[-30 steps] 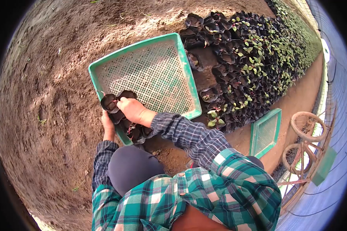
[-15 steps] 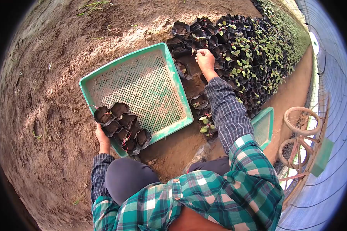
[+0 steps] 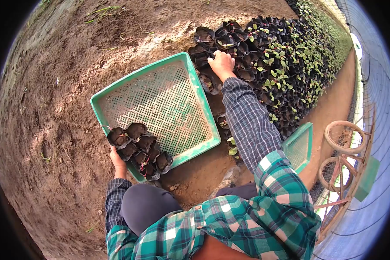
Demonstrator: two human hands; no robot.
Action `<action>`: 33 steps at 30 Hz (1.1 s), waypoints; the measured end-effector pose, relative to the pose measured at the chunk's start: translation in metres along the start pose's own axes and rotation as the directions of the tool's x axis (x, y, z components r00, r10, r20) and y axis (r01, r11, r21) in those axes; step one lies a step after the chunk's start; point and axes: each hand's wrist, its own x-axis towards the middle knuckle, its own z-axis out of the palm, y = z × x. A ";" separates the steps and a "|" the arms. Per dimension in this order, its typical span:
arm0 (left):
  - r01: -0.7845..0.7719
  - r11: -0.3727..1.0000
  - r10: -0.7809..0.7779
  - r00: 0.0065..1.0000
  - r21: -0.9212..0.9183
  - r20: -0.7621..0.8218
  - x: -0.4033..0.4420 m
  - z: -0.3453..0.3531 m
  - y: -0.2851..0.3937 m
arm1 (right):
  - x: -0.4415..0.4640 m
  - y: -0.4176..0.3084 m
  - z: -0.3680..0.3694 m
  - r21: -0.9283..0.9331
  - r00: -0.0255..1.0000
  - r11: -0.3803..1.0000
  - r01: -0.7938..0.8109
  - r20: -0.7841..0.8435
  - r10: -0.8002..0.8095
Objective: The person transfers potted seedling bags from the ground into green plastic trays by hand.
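A green plastic crate (image 3: 202,93) with a perforated bottom lies tilted in front of me. Several soil-filled black nursery bags (image 3: 135,130), some with thin reddish stems, are grouped in its near left corner. At that corner my left hand (image 3: 118,163) is closed on the crate's rim, right beside the bags; its fingers are partly hidden. Beyond the crate's right side, my right hand (image 3: 222,64) is over the standing seedling bags (image 3: 242,50). Its fingers are bent together, and whatever is between them cannot be made out.
Dense rows of leafy seedlings (image 3: 286,65) run toward the upper right. A second green crate (image 3: 300,149) lies at right, near a cart with wheels (image 3: 344,137). Bare soil (image 3: 56,143) stretches to the left. Blue netting (image 3: 377,208) borders the far right.
My right hand has moved slightly left over the bags, its fingers now lower among them. My left hand stays at the crate corner. The whole view has shifted a little.
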 end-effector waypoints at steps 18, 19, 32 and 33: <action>-0.037 0.995 0.035 0.999 0.094 0.023 -0.006 0.000 0.004 | 0.020 -0.004 -0.011 -0.099 0.820 0.845 0.526 -0.204 -0.534; -0.016 0.998 0.015 1.000 0.068 0.011 -0.007 0.003 0.006 | 0.029 -0.001 -0.009 -0.072 0.781 0.791 0.608 -0.122 -0.612; -0.077 0.985 0.073 0.997 0.153 0.029 -0.006 0.000 0.001 | 0.057 0.003 0.006 0.013 0.743 0.744 0.669 0.015 -0.669; -0.084 0.983 0.079 0.996 0.163 0.032 -0.007 0.000 0.003 | 0.056 0.005 0.009 0.022 0.738 0.738 0.675 -0.027 -0.674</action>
